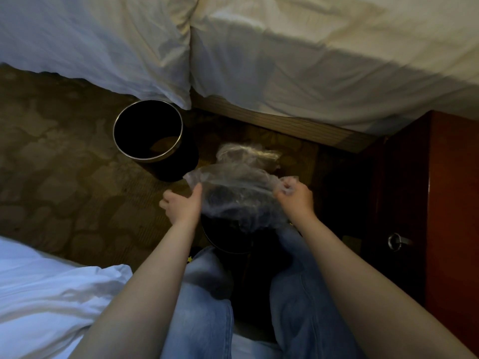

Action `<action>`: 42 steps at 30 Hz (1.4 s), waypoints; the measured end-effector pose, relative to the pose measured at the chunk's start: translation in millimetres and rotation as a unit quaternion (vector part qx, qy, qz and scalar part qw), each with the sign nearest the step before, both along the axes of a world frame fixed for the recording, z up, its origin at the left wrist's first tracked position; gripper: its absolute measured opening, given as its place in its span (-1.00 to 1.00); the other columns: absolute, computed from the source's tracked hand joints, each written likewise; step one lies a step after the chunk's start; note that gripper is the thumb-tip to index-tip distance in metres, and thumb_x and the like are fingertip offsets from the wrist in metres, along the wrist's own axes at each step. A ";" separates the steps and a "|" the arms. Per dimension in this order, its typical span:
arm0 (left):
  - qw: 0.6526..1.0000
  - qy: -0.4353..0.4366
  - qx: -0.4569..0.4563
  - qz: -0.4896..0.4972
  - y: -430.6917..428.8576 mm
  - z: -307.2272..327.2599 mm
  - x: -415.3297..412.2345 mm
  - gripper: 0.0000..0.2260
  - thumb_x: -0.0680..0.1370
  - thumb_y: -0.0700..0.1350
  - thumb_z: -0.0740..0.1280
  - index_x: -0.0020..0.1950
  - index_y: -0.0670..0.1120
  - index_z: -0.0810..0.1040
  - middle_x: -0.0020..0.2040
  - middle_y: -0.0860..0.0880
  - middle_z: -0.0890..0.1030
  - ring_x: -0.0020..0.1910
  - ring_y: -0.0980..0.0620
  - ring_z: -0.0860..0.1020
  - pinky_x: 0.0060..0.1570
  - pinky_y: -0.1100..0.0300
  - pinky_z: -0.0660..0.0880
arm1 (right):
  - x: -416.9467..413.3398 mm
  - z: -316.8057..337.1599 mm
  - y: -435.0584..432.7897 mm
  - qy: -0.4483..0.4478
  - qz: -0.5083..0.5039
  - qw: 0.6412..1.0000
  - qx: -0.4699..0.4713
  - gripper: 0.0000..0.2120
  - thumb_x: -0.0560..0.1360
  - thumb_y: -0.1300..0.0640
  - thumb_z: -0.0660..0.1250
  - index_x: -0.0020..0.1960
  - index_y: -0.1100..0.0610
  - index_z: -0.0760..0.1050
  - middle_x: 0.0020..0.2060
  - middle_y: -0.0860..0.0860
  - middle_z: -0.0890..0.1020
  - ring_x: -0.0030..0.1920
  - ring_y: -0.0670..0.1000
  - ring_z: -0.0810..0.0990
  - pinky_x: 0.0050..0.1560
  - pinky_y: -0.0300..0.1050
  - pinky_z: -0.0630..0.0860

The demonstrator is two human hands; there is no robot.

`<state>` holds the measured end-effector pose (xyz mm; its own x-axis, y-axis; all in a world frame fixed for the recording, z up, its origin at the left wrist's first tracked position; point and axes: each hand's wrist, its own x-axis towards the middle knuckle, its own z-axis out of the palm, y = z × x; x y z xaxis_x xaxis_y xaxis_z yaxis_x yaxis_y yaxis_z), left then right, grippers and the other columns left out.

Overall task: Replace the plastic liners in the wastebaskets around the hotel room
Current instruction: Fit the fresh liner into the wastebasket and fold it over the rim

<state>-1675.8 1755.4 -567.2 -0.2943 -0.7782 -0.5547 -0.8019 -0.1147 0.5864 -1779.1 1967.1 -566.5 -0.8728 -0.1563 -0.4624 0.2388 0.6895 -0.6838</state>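
Both hands are holding the clear liner (241,193) directly above the near wastebasket (228,239). The right hand (295,195) is clenching a bunched edge and the left hand (181,206) is pinching the opposite edge. Step: probably fitting. The next move calls for spreading the mouth over the rim. Beyond it, the second wastebasket (149,159) is apparently standing unlined.

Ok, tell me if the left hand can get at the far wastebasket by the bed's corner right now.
Probably yes: only open carpet lies between the left hand and that wastebasket, though the hand is holding the plastic liner.
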 end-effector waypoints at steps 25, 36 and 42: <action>0.945 0.069 0.052 -0.314 44.3 -0.9 -52.6 -0.70 0.57 0.02 0.29 -0.29 -0.07 0.37 -0.37 -0.01 0.37 -0.36 0.03 0.37 -0.29 0.12 0.32 | 6.2 19.0 2.2 -0.277 0.056 0.938 -0.202 -0.28 0.34 -0.24 0.45 0.41 -0.06 0.32 0.18 0.04 0.55 0.21 0.06 0.53 0.27 0.13 0.47; 0.877 -0.072 -0.185 -0.437 2.5 7.2 -19.9 -0.78 0.52 -0.02 0.35 -0.27 -0.06 0.45 -0.16 -0.03 0.46 -0.06 -0.07 0.48 -0.09 0.04 0.47 | -3.1 -20.9 9.5 -0.110 -0.220 0.968 0.047 -0.83 0.55 0.05 0.29 -0.13 0.13 0.53 -0.12 0.12 0.62 -0.07 0.16 0.59 -0.04 0.02 0.54; 0.829 -0.108 -0.364 -0.410 11.5 19.5 -6.0 -0.53 0.45 0.00 0.40 0.28 -0.12 0.35 0.27 -0.15 0.33 0.24 -0.16 0.33 0.15 0.00 0.39 | 0.9 -10.1 13.0 -0.095 -0.082 0.982 0.142 -0.81 0.56 0.03 0.24 -0.12 0.11 0.53 -0.12 0.10 0.58 -0.07 0.14 0.56 -0.14 -0.08 0.43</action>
<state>-1681.8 1766.9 -547.7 -0.8451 -0.5174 -0.1346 -0.5306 0.8425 0.0929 -1778.2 1980.1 -576.6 -0.7692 0.1388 -0.6237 0.4678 0.7872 -0.4017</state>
